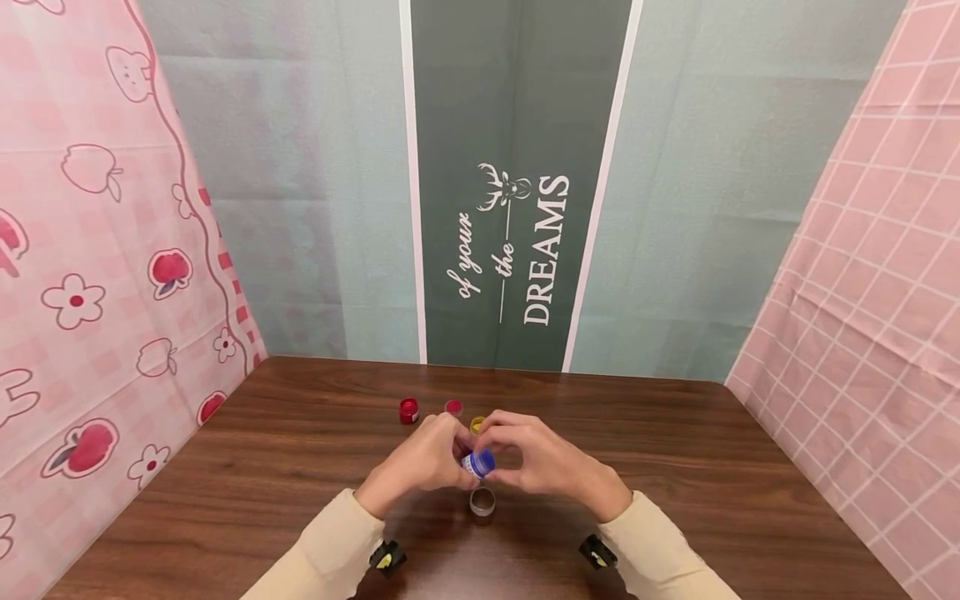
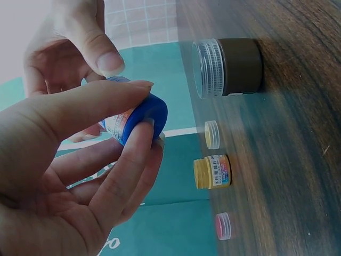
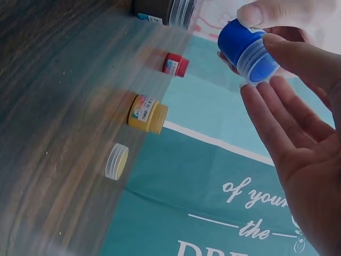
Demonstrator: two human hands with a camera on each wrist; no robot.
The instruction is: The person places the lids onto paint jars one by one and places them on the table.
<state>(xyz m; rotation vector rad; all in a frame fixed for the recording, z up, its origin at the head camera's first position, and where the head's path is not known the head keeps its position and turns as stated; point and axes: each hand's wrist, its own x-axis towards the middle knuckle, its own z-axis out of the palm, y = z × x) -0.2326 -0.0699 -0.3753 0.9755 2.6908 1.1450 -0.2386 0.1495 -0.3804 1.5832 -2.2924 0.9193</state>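
My left hand (image 1: 427, 454) grips a small blue paint jar (image 2: 128, 120) by its body, thumb on one side and fingers on the other. The jar is tilted above the table, its clear ridged lid (image 3: 258, 63) toward my right hand (image 1: 528, 454). That hand has its thumb and fingertips at opposite sides of the lid, which is still on the jar. Just below, a larger brown paint jar (image 1: 482, 507) stands with its clear lid on. Behind the hands is an uncapped yellow paint jar (image 3: 146, 113), partly hidden in the head view.
An uncapped red paint jar (image 1: 408, 411) stands at the back left. Near it on the table (image 1: 637, 433) lies a lid with red inside (image 1: 453, 407). A yellow-stained lid (image 2: 212, 134) lies near the yellow jar. Cloth hangings (image 1: 262, 208) enclose the back and sides.
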